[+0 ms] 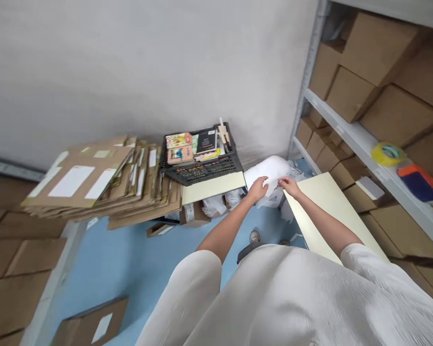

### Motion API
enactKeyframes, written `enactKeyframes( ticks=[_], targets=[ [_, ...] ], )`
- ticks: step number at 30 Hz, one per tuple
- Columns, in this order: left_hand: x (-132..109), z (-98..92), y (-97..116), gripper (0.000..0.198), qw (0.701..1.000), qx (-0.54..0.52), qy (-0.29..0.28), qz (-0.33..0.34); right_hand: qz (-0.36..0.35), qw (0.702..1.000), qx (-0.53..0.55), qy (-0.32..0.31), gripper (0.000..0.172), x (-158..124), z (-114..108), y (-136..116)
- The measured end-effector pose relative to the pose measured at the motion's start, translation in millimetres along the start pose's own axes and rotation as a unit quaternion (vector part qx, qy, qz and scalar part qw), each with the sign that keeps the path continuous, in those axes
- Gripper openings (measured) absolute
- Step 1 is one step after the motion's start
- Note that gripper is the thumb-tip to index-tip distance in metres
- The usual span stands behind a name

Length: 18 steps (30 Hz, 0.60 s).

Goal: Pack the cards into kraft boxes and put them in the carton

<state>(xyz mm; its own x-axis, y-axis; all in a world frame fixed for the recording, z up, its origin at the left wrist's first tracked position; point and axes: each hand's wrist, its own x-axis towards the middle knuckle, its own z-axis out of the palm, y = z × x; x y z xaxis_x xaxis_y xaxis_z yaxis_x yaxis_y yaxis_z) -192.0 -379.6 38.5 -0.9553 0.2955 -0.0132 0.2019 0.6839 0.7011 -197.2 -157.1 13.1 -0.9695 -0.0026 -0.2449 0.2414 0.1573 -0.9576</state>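
Observation:
A bulky roll of white packing wrap [269, 168] sits low by the wall, with loose folds hanging at its front. My left hand [259, 189] is at the left side of these folds, its fingers curled against the wrap. On the other side, my right hand [289, 186] has thumb and fingers pinched together at the wrap's edge. A short gap separates the two hands. Just how much of the thin material each hand grips is hard to see.
Left of the wrap, a black crate [202, 170] of books stands over a pale board [212, 189]. Flattened cartons [104, 173] are piled beside it. A cream tabletop [332, 211] lies under my right forearm. Shelving [357, 139] holds boxes, yellow tape [388, 154] and an orange-and-blue item [420, 182].

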Motion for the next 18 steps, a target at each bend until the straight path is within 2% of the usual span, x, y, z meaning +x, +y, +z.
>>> enactKeyframes(
  ticks=[6,10,14,18],
  targets=[
    [-32,-59.8,-61,0.042,0.992,-0.027,0.106,-0.065,-0.035,0.993,-0.032,-0.108,0.019,30,88,-37],
    [-43,-98.1,-105,0.042,0.982,-0.05,0.161,-0.089,-0.067,0.985,-0.05,-0.149,0.019,50,148,-58],
    [-36,-142.5,-155,0.041,0.972,-0.076,0.2,-0.092,-0.111,0.98,-0.075,-0.147,0.02,81,215,-75],
    [-13,-196.3,-212,0.039,0.962,-0.112,0.232,-0.093,-0.144,0.977,-0.085,-0.129,0.026,121,286,-96]
  ],
)
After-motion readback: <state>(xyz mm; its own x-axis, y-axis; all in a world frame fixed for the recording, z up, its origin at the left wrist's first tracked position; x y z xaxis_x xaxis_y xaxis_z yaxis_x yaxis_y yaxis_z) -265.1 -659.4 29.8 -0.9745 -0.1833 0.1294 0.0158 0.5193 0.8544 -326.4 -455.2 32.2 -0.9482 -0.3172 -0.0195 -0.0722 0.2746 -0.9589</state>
